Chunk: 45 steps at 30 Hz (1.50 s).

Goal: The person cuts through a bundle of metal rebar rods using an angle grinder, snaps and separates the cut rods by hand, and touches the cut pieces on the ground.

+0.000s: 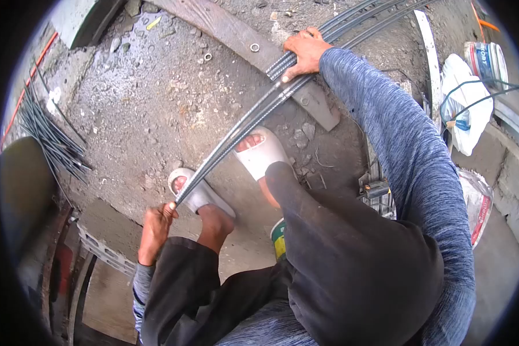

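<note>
Several long ribbed steel rods (236,131) run diagonally from the lower left to the top right, over a wooden plank (230,36). My left hand (155,229) is closed round the near end of some of the rods, beside my left knee. Farther up, my right hand (305,53) lies across the bundle with its thumb on one side and its fingers on the other. Between my two hands the rods pass just above my white slippers (262,151). More rods in the bundle end close to my right hand, at the plank.
Thin cut rods (49,130) lie heaped at the left. A concrete block (106,236) is at the lower left. On the right are a white bag (464,109), a paint bucket (487,60) and a sack (476,202). Metal rings (254,48) lie on the plank.
</note>
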Each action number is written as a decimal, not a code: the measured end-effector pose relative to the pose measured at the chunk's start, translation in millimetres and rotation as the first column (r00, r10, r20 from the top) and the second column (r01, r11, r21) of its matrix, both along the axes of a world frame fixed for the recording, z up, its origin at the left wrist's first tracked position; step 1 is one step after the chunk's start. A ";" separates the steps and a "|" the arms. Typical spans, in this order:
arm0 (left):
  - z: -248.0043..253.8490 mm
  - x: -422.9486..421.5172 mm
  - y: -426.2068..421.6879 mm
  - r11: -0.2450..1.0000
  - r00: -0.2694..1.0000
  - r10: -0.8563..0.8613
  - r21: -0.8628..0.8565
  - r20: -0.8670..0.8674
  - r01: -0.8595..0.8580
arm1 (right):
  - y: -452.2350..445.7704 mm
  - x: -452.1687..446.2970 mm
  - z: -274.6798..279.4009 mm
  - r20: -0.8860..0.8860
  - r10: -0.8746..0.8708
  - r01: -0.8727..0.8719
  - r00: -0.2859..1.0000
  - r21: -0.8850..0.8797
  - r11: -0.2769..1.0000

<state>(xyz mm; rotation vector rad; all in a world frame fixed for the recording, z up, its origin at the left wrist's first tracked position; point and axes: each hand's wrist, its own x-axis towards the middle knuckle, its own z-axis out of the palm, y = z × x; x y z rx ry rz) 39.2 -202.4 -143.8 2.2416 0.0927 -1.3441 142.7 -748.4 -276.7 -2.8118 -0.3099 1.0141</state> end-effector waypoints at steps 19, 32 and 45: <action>-22.0 -3.3 10.3 0.997 0.994 0.077 -0.025 -0.075 -0.079 | 1.6 -10.0 0.8 0.087 -0.081 0.070 0.993 0.128 0.989; 96.0 46.5 -54.4 0.993 0.979 -0.017 0.112 -0.202 0.040 | -6.3 -8.5 -8.9 0.104 -0.077 0.053 0.992 0.216 0.975; 230.1 90.3 -187.2 0.847 0.885 -0.413 0.448 0.217 0.286 | -2.3 -11.5 -8.3 0.142 -0.072 0.050 0.987 0.159 0.986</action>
